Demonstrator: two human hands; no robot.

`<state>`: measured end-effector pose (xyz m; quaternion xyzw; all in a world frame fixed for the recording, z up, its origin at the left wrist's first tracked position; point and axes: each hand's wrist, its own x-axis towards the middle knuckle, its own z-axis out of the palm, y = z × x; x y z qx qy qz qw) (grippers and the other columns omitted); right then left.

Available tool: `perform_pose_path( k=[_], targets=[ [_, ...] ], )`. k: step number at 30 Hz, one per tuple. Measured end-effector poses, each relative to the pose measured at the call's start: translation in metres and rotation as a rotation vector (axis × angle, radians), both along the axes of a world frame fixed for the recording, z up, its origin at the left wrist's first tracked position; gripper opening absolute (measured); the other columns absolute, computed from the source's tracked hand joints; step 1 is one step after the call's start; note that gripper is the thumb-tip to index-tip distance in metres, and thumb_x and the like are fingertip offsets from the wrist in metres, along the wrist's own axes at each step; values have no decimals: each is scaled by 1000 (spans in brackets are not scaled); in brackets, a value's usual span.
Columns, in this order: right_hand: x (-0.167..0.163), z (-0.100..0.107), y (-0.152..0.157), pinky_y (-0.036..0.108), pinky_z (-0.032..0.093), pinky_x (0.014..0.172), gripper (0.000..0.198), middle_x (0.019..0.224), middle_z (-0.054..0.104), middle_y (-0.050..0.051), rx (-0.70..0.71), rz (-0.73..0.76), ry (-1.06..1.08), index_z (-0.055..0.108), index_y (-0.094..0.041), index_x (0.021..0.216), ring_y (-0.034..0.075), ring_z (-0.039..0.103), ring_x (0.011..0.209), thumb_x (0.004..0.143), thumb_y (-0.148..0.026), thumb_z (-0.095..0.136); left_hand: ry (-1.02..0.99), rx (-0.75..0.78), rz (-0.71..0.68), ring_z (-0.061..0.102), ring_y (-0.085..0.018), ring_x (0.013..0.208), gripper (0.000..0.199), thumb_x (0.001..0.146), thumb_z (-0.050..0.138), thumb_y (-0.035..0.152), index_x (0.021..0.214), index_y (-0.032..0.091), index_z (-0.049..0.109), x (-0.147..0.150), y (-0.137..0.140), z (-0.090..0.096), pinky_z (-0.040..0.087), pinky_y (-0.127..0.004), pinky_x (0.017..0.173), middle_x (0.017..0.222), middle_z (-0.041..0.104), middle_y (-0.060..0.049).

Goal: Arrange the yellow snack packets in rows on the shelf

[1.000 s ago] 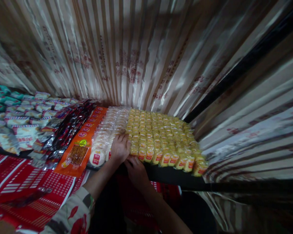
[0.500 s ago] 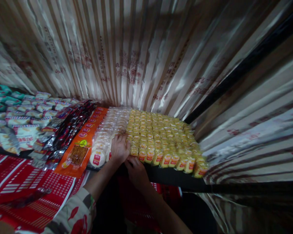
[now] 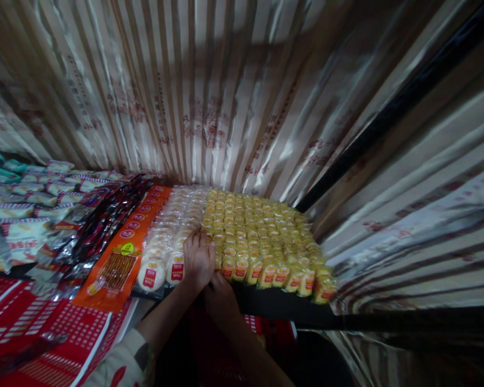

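Note:
My left hand [image 3: 199,260] lies over the front of the rows, its fingers closed on the yellow snack packs [image 3: 262,236] where they meet the white round crackers [image 3: 152,274]. Just below it, by the front edge of the black shelf [image 3: 274,303], is my right hand [image 3: 221,298]. The fingers of that hand are bent together against my left hand, and whatever they hold is hidden. The yellow packs stand in tight columns in clear wrappers with red and orange labels. Left of the crackers lies an orange bag of stick snacks [image 3: 108,269].
Dark shiny packets [image 3: 108,215] and white snack bags [image 3: 26,234] lie further left, with green packets [image 3: 0,174] beyond. Red baskets [image 3: 56,333] stand below the shelf. Pleated printed sheeting [image 3: 210,97] hangs behind, crossed by a black pole [image 3: 371,134] on the right.
The view has shifted, so the goods sit lower and further left. My left hand has slid slightly right off the crackers, uncovering a red label. My right hand stays beneath it.

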<state>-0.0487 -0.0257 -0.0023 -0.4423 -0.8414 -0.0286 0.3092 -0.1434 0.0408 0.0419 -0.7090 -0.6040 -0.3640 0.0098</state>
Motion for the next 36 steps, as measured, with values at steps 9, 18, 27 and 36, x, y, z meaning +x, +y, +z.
perform_pose_path(
  k=[9,18,27,36],
  targets=[
    [-2,0,1,32,48,80,25,98,61,9,-34,9,75,64,-19,100,20,51,94,86,-12,45,84,5,-8,38,-31,124,43,88,38,29,121,5,49,10,2,1,33,-48,102,129,48,-21],
    [-1,3,-2,32,46,72,24,88,60,9,30,-5,-2,65,-19,96,21,49,83,85,-11,45,17,8,-85,41,-30,122,37,86,40,28,115,10,53,-4,-2,13,36,-49,101,129,48,-18],
    [3,-5,-2,29,47,72,19,88,61,8,-7,55,-39,62,-16,95,18,50,82,88,-19,45,-135,-99,-193,52,-20,100,31,84,41,17,109,17,58,-25,-97,5,45,-37,91,107,59,-9],
    [5,-21,4,31,47,90,28,94,63,8,33,104,3,64,-16,95,17,53,96,85,-18,38,10,-214,-352,49,-21,105,34,88,39,23,115,17,58,-22,-84,11,42,-40,95,113,59,-9]
  ],
)
